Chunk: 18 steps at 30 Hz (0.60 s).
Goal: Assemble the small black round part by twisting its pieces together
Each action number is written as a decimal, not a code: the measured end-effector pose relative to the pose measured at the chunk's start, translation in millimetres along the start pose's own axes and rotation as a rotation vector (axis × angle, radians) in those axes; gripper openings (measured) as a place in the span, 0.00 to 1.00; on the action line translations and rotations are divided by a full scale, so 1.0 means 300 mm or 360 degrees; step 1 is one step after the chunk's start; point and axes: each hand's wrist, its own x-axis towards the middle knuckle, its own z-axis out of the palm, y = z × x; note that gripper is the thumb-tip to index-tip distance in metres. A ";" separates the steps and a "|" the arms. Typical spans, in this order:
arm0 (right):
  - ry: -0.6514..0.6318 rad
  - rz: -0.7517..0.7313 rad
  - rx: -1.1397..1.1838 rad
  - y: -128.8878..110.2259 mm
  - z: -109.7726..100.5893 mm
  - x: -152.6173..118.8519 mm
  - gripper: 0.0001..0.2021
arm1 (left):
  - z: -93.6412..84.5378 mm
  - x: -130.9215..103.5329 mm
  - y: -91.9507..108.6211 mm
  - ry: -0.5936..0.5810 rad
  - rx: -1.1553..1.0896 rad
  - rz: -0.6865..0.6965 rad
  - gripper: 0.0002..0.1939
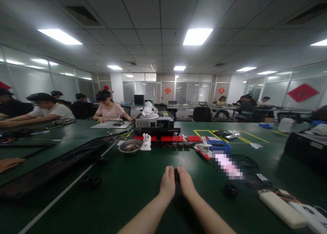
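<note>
My left hand [168, 183] and my right hand [185, 182] are close together over the green table [143, 206]. Between them is a small black object [176, 175], with the fingers of both hands closed on it from either side. Most of it is hidden by the fingers, so its full shape cannot be made out. Beyond the hands lies a row of red strips [173, 138] with dark parts in front. A metal bowl [130, 147] of small pieces stands to the left of a white stand [146, 142].
Right of the hands are a black round item [231, 190], a red-handled tool [203, 154], a blue tray [219, 146], cables and a cream-coloured device [282, 208]. A long black panel [63, 165] and black round parts [91, 181] lie left. A person [112, 109] sits across the table.
</note>
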 end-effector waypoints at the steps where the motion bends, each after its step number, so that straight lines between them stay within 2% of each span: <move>1: -0.0172 0.0262 0.0234 0.005 -0.008 0.003 0.23 | -0.011 -0.009 -0.004 -0.0038 0.0151 0.0159 0.17; 3: -0.0460 0.0722 0.0604 0.021 -0.025 0.009 0.26 | -0.027 -0.023 -0.009 -0.0150 0.0473 0.0488 0.18; 4: -0.0532 0.0832 0.0722 0.031 -0.031 0.010 0.25 | -0.031 -0.026 -0.010 -0.0200 0.0599 0.0593 0.19; 7: -0.0480 0.0786 0.0896 0.055 -0.031 0.011 0.22 | -0.026 -0.026 -0.006 -0.0203 0.0763 0.0593 0.18; 11: -0.0319 0.0528 0.0836 0.063 0.005 0.008 0.22 | -0.013 -0.029 0.001 -0.0064 0.0713 0.0531 0.16; 13: -0.0185 0.0267 0.0627 0.059 0.007 0.006 0.22 | -0.005 -0.032 0.001 -0.0004 0.0551 0.0483 0.16; 15: -0.0066 -0.0130 0.0296 0.049 -0.010 0.004 0.19 | 0.007 -0.025 -0.003 0.0002 0.0270 0.0263 0.16; 18: -0.0070 -0.0667 -0.0358 0.021 -0.050 -0.009 0.13 | 0.020 0.012 -0.024 -0.0173 -0.0051 -0.0216 0.23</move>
